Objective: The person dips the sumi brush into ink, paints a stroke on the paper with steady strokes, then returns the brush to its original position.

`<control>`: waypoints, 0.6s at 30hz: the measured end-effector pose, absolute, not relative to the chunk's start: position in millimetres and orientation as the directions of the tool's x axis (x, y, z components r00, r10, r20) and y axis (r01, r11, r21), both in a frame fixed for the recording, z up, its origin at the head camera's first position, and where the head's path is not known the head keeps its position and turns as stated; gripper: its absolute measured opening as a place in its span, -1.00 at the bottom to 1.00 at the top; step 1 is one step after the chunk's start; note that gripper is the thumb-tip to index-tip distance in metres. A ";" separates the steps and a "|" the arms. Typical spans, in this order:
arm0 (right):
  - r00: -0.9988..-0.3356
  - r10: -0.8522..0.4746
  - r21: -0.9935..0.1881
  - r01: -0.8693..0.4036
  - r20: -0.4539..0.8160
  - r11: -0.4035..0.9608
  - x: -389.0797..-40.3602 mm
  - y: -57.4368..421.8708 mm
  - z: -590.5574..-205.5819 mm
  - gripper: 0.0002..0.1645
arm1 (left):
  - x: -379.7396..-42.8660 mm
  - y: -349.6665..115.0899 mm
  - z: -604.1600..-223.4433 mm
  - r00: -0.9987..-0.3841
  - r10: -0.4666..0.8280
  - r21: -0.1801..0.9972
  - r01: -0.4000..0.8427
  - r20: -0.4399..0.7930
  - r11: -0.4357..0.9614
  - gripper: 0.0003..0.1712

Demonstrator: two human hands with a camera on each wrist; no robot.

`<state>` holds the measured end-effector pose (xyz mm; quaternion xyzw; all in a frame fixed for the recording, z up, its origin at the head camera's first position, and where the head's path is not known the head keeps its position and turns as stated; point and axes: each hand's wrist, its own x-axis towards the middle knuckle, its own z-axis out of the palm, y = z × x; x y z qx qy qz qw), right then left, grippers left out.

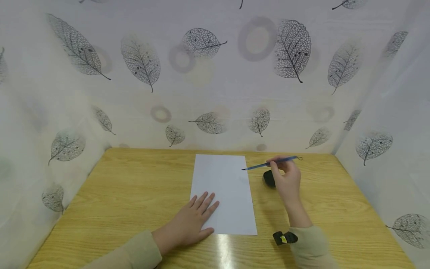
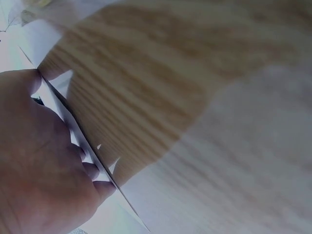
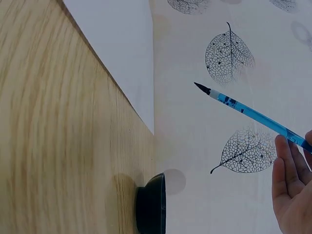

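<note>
One left hand (image 1: 192,223), spread on the near-left edge of the paper (image 1: 228,179) on the desk (image 1: 141,183); light, even pressure should stop slip. Brush (image 3: 253,116) tip raised by paper's right edge; steeper should track better. Cup (image 1: 269,179) right of paper: don't bump it. Right hand (image 1: 287,178), right of paper, pinches brush.

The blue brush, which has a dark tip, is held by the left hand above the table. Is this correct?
No: in the head view, the right hand holds the blue brush; the left hand rests on the white paper. The dark tip and the place above the table are correct.
</note>
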<state>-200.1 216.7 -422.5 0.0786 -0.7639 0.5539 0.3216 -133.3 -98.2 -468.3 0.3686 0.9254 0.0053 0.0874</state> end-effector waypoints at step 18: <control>-0.840 0.195 -0.840 -0.430 0.506 0.329 -202.1 185.4 -423.4 -0.89 | -135.4 -98.6 -468.2 -0.710 0.681 0.115 0.672 -0.182 0.731 -0.10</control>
